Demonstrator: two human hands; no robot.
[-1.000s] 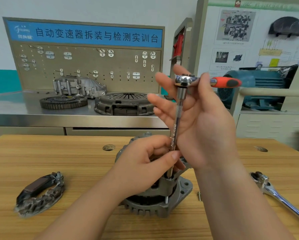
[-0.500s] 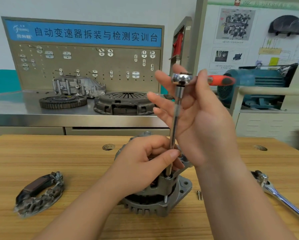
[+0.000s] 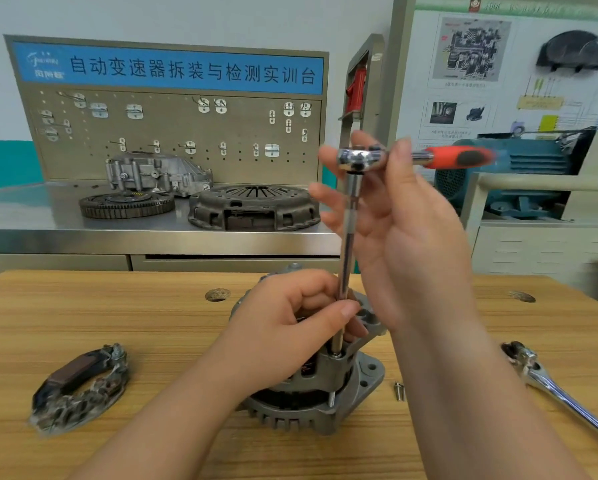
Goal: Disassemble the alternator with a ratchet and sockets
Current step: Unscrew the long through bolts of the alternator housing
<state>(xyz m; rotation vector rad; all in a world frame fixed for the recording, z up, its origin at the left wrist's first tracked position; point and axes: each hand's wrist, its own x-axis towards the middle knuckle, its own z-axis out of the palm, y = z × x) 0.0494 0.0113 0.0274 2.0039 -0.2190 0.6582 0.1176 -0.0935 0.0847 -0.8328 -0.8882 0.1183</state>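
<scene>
Having swung ratchet (image 3: 359, 159) slightly, kept right hand (image 3: 411, 244) gripping its head, left hand (image 3: 290, 327) pinching extension (image 3: 349, 237); probably backed alternator (image 3: 363, 382) bolt (image 3: 332, 398) out further.

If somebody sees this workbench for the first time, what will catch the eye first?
First, the ratchet with its orange handle, held high in the centre by the right hand. Its long extension bar runs straight down into the alternator on the wooden table, where the left hand pinches the bar. A second chrome ratchet lies at the right edge.
</scene>
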